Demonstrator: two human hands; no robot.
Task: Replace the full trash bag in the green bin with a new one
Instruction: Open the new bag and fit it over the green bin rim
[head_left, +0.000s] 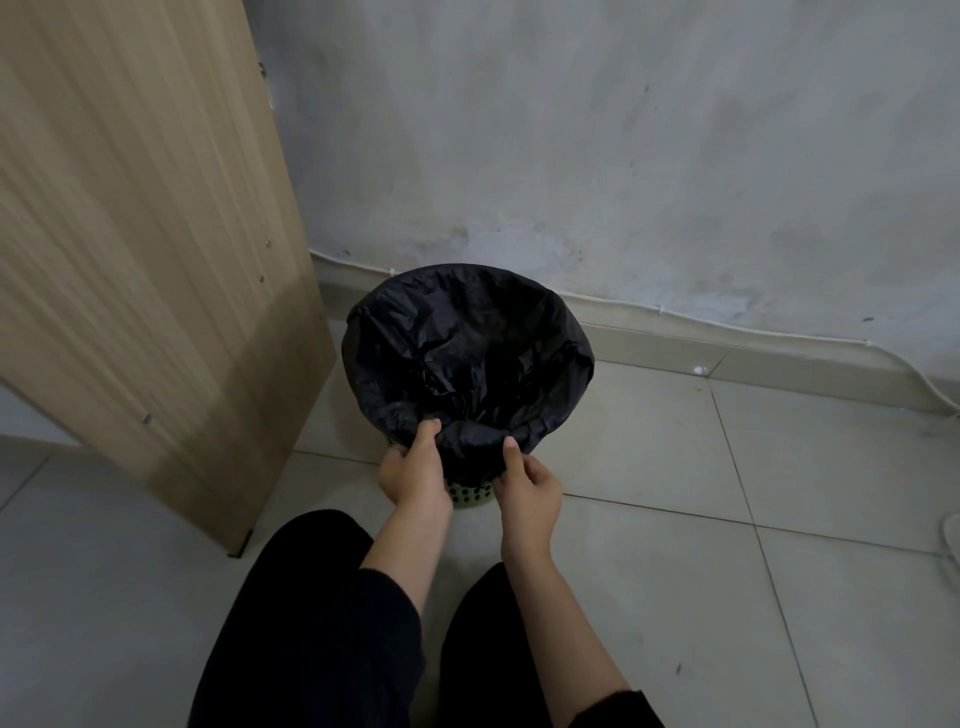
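A black trash bag lines the green bin on the tiled floor near the wall. The bag's edge is folded over the rim, so only a strip of the bin's perforated green wall shows low at the front. The inside of the bag looks dark and I cannot tell what it holds. My left hand pinches the bag's edge at the near rim, thumb on top. My right hand grips the folded edge just to the right, thumb up against the plastic.
A light wooden panel stands close to the bin's left. A grey wall with a white cable along its base runs behind. My knees in black trousers are below my arms. Tiled floor extends to the right.
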